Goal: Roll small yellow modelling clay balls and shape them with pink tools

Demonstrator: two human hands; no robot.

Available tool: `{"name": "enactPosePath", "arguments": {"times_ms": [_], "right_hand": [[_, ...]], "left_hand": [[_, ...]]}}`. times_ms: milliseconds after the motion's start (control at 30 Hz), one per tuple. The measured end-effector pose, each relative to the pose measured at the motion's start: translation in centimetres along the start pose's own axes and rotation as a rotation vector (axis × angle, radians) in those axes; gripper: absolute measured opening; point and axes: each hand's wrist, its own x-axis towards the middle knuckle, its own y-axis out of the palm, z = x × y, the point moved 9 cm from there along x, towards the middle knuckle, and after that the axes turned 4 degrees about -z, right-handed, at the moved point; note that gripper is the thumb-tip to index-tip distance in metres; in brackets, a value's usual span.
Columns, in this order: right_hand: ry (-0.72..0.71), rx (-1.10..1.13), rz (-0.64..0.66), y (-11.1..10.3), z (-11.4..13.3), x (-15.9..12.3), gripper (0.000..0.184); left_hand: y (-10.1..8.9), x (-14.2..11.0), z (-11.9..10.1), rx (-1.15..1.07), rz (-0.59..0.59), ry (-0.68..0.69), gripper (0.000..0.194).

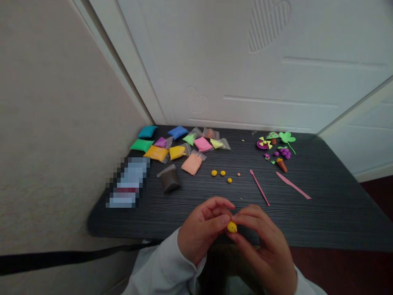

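Observation:
Between my two hands, just above the table's front edge, is a small yellow clay piece (231,227) with a tiny dark spot and a paler tip on its right. My left hand (206,227) pinches it from the left with thumb and fingers. From the right, my right hand (265,246) holds it between thumb and forefinger. Beyond the hands lie three yellow clay balls (222,173) and a tiny peach clay ball (238,174). A pink thin modelling tool (260,187) and a pink plastic knife (293,185) rest to the right.
Bags of coloured clay (156,153) cover the back left, with a brown clay bag (170,180) nearer. Small clay models, including purple grapes (285,153) and a green flower (287,137), sit back right. A blurred-out rectangle (130,182) lies left. A white panelled door (245,82) borders the dark table (331,213).

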Motion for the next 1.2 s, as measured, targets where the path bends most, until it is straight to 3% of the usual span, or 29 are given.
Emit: {"name": "enactPosePath", "arguments": {"times_ms": [133, 333, 700, 933, 1200], "right_hand": [[0.005, 0.003, 0.007, -0.1, -0.1, 0.0, 0.023], [0.03, -0.01, -0.039, -0.2, -0.5, 0.1, 0.02], [0.051, -0.041, -0.095, -0.2, -0.9, -0.1, 0.019], [0.081, -0.039, -0.145, -0.3, -1.3, 0.0, 0.018], [0.092, -0.031, -0.154, -0.3, -1.5, -0.4, 0.018]], "left_hand": [[0.0, 0.1, 0.0, 0.011, -0.018, 0.007, 0.02], [-0.7, -0.1, -1.3, 0.101, -0.142, 0.126, 0.016], [-0.6, 0.4, 0.1, 0.057, -0.124, 0.043, 0.016], [-1.6, -0.1, -1.3, 0.121, -0.231, 0.192, 0.013], [-0.6, 0.4, 0.6, -0.06, -0.159, 0.017, 0.014]]}}
